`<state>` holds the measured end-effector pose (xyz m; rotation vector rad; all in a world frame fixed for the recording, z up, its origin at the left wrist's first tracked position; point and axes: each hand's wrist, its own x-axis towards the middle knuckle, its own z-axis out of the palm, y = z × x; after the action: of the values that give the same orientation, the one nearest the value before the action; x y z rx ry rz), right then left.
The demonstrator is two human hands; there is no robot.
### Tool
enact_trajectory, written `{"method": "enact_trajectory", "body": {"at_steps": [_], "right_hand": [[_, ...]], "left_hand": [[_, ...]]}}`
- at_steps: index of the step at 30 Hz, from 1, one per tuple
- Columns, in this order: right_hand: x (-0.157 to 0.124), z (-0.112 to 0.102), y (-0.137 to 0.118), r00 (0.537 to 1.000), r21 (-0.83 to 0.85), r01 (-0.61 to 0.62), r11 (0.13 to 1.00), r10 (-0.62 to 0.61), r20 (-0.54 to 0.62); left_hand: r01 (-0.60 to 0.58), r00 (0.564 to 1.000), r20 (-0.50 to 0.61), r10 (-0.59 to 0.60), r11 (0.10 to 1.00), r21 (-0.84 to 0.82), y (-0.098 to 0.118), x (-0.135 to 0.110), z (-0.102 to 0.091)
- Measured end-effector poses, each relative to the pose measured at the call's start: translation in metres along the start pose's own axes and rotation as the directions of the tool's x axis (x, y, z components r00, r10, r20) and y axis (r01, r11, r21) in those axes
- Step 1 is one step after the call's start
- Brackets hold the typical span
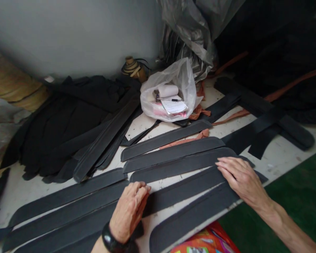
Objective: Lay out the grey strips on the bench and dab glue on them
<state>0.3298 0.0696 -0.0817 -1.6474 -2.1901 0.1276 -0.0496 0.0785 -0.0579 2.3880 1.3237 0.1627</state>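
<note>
Several long dark grey strips with rounded ends lie side by side, slanting across the white table. My left hand point(133, 207), with a black band point(112, 237) on its wrist, is closed at the left end of one strip point(184, 188). The fingers are curled and the thumb side is partly hidden. Near the right end of that strip, my right hand point(239, 177) lies with its fingers stretched out, touching the surface. Closest to the table's front edge is another strip point(192, 218), below both hands. Further strips point(68, 203) extend to the left of my left hand.
A heap of black pieces point(76, 119) lies at the back left. Behind the strips stands a clear plastic bag point(150, 105) holding papers and a pen. Brown fabric ties point(231, 117) trail on the right. A colourful bag point(208, 240) shows below the table edge.
</note>
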Motion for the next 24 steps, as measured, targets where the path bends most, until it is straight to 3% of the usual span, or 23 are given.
{"method": "enact_trajectory", "body": {"at_steps": [3,6,16,20,24], "right_hand": [[-0.027,-0.002,-0.013,0.999,-0.004,0.023,1.000,-0.023,0.029],[-0.037,0.002,-0.022,0.997,-0.012,0.035,0.999,-0.034,0.062],[-0.044,0.009,-0.023,0.996,0.006,0.034,0.999,-0.035,0.077],[-0.051,0.003,0.000,0.998,-0.060,-0.066,0.996,0.065,-0.021],[-0.058,-0.012,0.035,0.973,-0.164,-0.222,0.961,0.208,-0.095]], "left_hand": [[-0.002,0.999,-0.040,0.003,1.000,0.028,0.014,-0.010,0.018],[0.009,0.997,-0.076,-0.002,0.996,0.092,0.017,-0.011,0.032],[-0.017,0.993,-0.116,0.033,0.990,0.142,0.018,-0.006,0.043],[-0.015,0.983,-0.182,0.035,0.994,0.111,0.017,-0.014,0.041],[0.089,0.963,-0.260,-0.069,0.994,0.063,0.016,-0.035,0.032]]}}
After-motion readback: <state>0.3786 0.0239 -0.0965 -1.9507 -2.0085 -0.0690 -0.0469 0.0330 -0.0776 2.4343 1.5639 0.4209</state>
